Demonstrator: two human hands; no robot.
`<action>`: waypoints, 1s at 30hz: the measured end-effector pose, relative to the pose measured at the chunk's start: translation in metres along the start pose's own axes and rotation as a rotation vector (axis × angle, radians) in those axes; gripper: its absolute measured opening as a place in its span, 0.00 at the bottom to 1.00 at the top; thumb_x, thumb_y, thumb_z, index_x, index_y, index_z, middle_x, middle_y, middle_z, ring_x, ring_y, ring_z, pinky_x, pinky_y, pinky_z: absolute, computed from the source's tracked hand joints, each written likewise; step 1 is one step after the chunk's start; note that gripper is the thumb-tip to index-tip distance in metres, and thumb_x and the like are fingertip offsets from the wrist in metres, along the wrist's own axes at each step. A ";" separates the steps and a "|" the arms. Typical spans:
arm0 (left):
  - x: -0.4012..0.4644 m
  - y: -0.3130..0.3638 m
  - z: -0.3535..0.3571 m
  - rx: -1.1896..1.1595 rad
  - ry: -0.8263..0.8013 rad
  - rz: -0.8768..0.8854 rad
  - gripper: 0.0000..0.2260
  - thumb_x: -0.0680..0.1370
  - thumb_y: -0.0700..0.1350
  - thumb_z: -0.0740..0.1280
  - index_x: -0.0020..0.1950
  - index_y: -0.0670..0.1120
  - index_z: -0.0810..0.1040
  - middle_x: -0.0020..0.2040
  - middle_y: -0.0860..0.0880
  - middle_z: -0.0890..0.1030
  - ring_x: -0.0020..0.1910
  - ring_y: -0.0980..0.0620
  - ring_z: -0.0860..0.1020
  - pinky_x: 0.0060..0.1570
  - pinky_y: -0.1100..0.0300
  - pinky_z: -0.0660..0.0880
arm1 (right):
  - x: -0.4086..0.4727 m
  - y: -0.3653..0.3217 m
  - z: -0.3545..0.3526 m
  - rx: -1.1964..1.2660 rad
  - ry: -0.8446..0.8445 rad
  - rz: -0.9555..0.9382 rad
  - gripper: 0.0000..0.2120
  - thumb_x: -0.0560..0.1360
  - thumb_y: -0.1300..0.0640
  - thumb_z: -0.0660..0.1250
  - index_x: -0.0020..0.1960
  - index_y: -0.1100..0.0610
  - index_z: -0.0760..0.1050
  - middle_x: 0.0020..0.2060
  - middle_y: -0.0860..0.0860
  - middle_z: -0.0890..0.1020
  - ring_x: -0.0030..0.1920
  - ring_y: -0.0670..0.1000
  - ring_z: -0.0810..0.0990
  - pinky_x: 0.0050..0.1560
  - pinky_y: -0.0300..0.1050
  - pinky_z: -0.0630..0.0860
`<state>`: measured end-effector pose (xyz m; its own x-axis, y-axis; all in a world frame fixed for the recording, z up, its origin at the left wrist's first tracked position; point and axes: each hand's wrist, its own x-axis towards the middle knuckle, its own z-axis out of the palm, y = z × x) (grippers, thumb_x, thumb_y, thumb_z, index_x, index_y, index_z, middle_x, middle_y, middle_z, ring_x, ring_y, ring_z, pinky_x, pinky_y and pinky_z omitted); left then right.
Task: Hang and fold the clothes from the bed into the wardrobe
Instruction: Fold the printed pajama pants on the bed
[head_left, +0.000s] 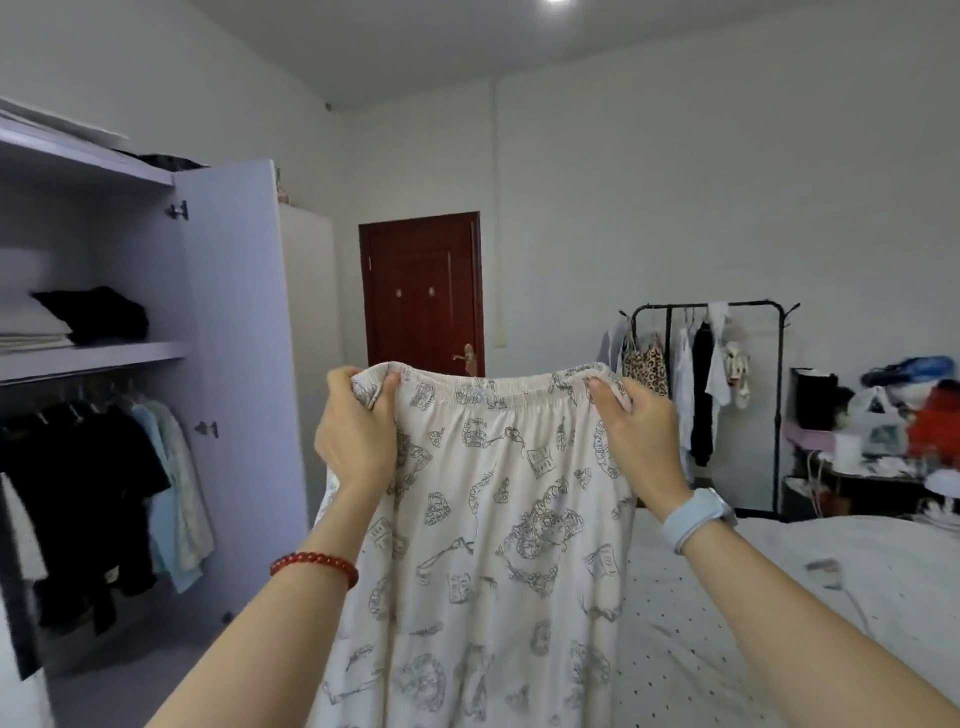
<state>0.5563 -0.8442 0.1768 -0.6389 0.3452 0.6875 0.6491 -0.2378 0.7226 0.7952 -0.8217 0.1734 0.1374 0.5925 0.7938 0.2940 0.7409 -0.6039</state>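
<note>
I hold up a pair of cream pyjama trousers (498, 519) with a grey printed pattern, stretched out by the elastic waistband at chest height. My left hand (356, 431) grips the waistband's left end and my right hand (641, 436) grips its right end. The fabric hangs straight down in front of me. At the left stands the open wardrobe (228, 322), with dark and pale garments (104, 493) hanging on its rail and folded clothes (88, 314) on the shelf above. At the lower right lies the bed (805, 597) with a white dotted cover.
The wardrobe's door (234, 364) stands open between me and the red room door (423, 291). A black clothes rack (711, 364) with several garments stands by the far wall. A cluttered side table (883, 431) stands at the right. A small item (826, 569) lies on the bed.
</note>
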 end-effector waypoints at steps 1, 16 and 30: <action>0.006 0.002 0.027 0.024 -0.018 0.029 0.17 0.77 0.57 0.62 0.57 0.45 0.70 0.45 0.48 0.79 0.44 0.46 0.76 0.45 0.56 0.66 | 0.017 0.016 -0.005 -0.048 0.029 -0.011 0.25 0.76 0.55 0.65 0.28 0.53 0.55 0.23 0.48 0.58 0.26 0.47 0.55 0.29 0.43 0.54; -0.070 -0.207 0.450 0.434 -0.648 -0.025 0.15 0.79 0.55 0.61 0.59 0.45 0.69 0.47 0.47 0.79 0.48 0.45 0.77 0.42 0.55 0.67 | 0.072 0.485 0.037 -0.540 -0.205 0.517 0.21 0.77 0.46 0.61 0.30 0.55 0.65 0.27 0.49 0.72 0.35 0.55 0.73 0.32 0.44 0.63; -0.240 -0.432 0.581 0.829 -0.900 -0.138 0.30 0.78 0.59 0.58 0.76 0.51 0.51 0.76 0.46 0.57 0.74 0.45 0.55 0.70 0.42 0.49 | -0.084 0.753 0.084 -0.324 -0.372 1.027 0.14 0.79 0.48 0.56 0.58 0.55 0.70 0.47 0.54 0.77 0.45 0.54 0.76 0.42 0.43 0.68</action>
<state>0.6691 -0.2965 -0.3422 -0.4238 0.9025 0.0768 0.8742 0.3853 0.2956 0.9260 -0.2872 -0.3541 0.1817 0.9688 -0.1684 0.4425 -0.2334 -0.8658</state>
